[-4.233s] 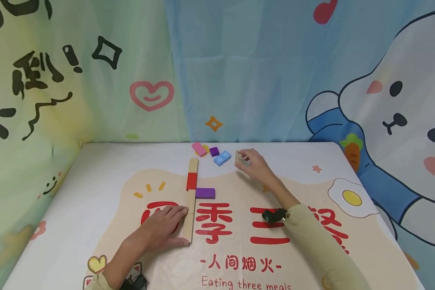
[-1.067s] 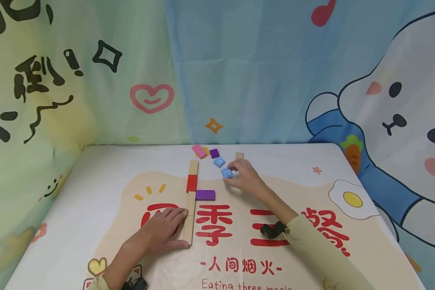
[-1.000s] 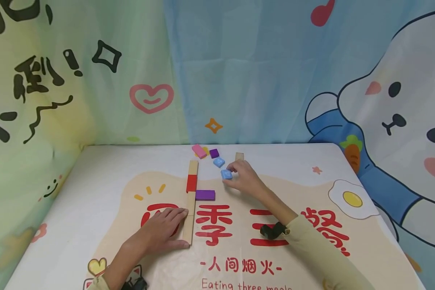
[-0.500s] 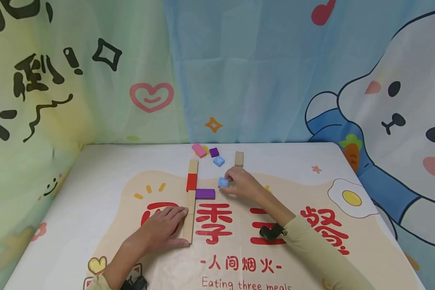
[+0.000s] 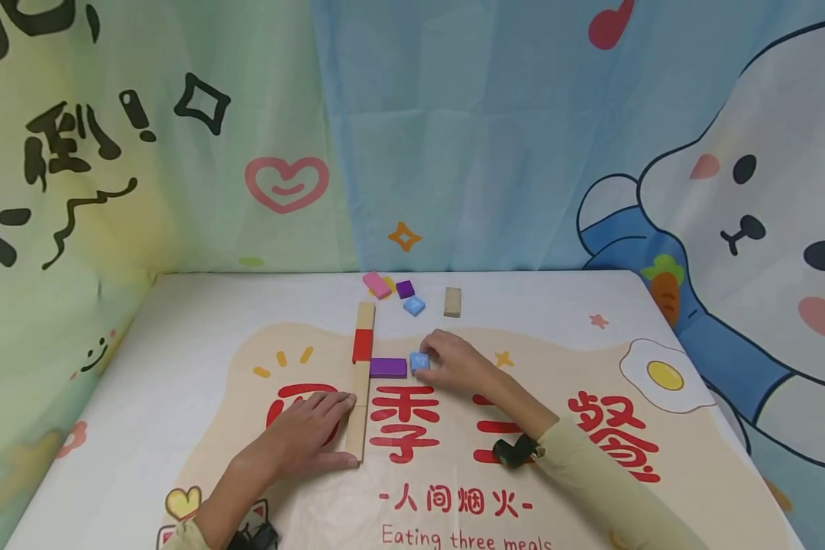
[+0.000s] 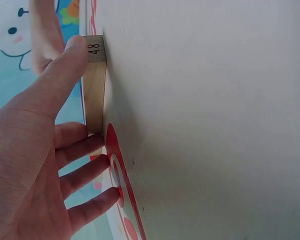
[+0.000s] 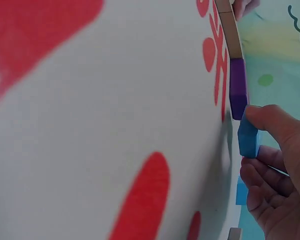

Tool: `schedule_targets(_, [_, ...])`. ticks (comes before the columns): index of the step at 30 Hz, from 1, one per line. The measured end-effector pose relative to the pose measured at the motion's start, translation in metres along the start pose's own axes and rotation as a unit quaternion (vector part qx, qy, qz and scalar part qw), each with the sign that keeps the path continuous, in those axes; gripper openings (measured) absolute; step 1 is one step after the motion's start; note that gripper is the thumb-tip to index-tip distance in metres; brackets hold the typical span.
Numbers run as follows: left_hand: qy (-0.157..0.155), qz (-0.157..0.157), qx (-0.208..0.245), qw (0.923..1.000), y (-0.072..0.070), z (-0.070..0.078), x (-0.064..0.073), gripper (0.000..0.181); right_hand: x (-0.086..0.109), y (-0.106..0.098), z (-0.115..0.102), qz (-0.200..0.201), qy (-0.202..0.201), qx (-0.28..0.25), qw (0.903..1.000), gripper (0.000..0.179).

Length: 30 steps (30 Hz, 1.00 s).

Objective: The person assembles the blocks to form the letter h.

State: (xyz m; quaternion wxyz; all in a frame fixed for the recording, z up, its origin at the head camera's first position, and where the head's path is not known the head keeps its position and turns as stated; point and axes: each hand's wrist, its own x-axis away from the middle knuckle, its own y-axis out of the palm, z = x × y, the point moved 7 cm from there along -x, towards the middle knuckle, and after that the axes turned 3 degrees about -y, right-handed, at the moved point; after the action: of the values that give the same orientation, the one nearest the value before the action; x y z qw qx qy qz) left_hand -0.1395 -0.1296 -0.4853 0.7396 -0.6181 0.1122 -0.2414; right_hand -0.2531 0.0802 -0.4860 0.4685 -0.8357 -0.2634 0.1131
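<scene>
My right hand [image 5: 457,363] pinches a small blue block [image 5: 418,360] between thumb and fingers, beside the right end of a purple block [image 5: 388,368]. In the right wrist view the blue block [image 7: 248,137] is tilted and its upper end overlaps the purple one. The purple block juts right from a straight row of wooden blocks [image 5: 361,382] with one red block [image 5: 363,345] in it. My left hand [image 5: 305,431] rests along the left of the row's near end. Its thumb touches the end of a wooden block [image 6: 94,95] marked 48, and its other fingers are loosely extended.
Toward the table's back edge lie a pink block [image 5: 376,285], a small purple block [image 5: 405,289], another blue block [image 5: 414,306] and a loose wooden block [image 5: 452,302]. A yellow piece shows partly behind the pink one. A printed curtain [image 5: 454,153] hangs behind the table.
My right hand has left the loose wooden block at the back, taken one of two adjoining blue blocks, and carried it nearer and left toward the purple block. My left hand has stayed put.
</scene>
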Motion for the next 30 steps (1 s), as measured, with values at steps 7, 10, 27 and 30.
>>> schedule_targets(7, [0.002,0.000,-0.002,1.0000,0.001,0.000,0.000,0.090,0.001,0.008,0.002,-0.011,0.011,0.004,0.9999,0.033])
schedule_targets(10, [0.002,0.001,0.000,1.0000,0.001,-0.001,0.000,0.090,0.001,0.009,0.002,-0.011,0.012,0.005,0.9999,0.034])
schedule_targets(27, [-0.002,-0.002,0.000,1.0000,-0.001,0.001,0.000,0.090,-0.001,0.013,-0.001,-0.012,0.008,0.014,0.9998,0.038])
schedule_targets(30, [0.000,0.001,0.002,1.0000,-0.002,0.001,0.000,0.090,-0.001,0.014,-0.002,-0.014,0.005,0.019,0.9997,0.040])
